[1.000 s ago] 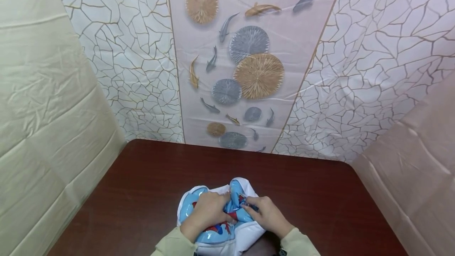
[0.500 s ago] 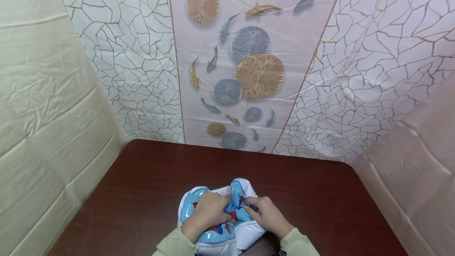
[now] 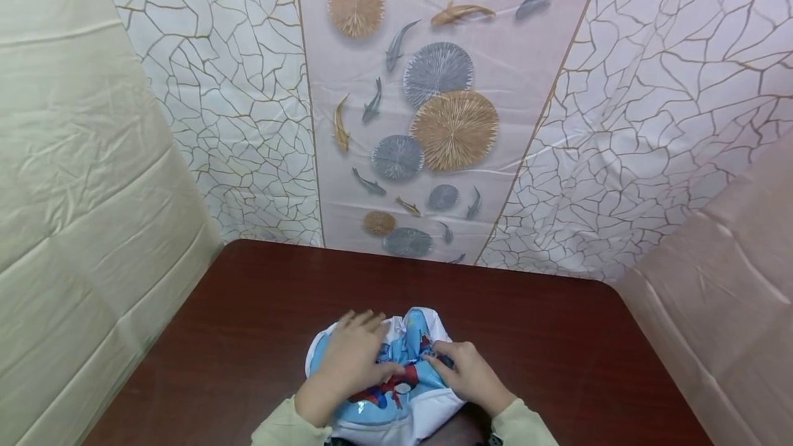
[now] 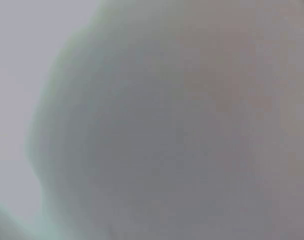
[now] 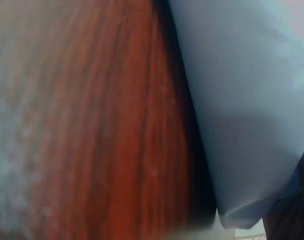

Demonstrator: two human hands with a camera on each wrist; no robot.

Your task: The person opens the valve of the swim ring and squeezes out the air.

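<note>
A puffy, glossy plastic item, light blue with white edges and a red-and-blue cartoon figure printed on it, lies creased at the front of the table in the head view. Over its left part is my left hand, fingers extended and slightly blurred, thumb pointing right across the print. My right hand pinches the item's right side between thumb and forefinger, at a bunched fold. The right wrist view has a smooth whitish surface close by; the left wrist view is filled by a blurred pale surface.
The dark red-brown wooden table has rounded far corners. Behind it hangs a patterned cloth with fish and round motifs; plain beige cloth hangs at the left and more at the right. Someone's dark clothing or lap shows at the bottom edge.
My left hand has let go of the fold and moved left and away from me, its fingers straightening. The right hand keeps its pinch. More of the printed figure shows between them.
</note>
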